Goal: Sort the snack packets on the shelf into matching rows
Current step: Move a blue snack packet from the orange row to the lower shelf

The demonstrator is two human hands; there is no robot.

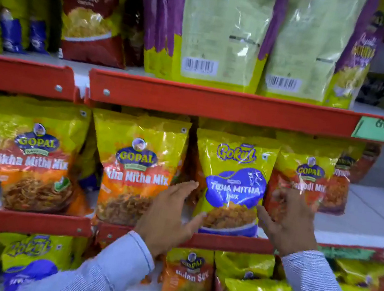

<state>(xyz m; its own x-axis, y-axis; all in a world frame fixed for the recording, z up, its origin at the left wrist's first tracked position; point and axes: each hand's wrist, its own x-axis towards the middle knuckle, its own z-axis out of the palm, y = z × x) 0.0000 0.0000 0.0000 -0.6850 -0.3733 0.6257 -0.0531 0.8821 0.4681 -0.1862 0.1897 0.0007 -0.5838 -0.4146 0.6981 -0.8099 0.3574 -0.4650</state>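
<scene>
A yellow and blue Gokul Tikha Mitha Mix packet [234, 178] stands upright on the middle shelf between orange Gopal packets. My left hand [170, 216] is spread open at its lower left edge, thumb touching the packet's bottom corner. My right hand [288, 221] is open at its right edge, fingers spread over a red Gopal packet [301, 175]. Two orange Gopal Tikha Mitha Mix packets [135, 168] [33, 153] stand to the left on the same shelf.
Red shelf rails [218, 104] run across above and below [220, 241]. Tall green and purple packets [222, 27] fill the upper shelf. Bare white shelf [374, 213] lies at the right. The lower shelf holds Gopal sev packets [188, 275] and a Gokul packet [30, 255].
</scene>
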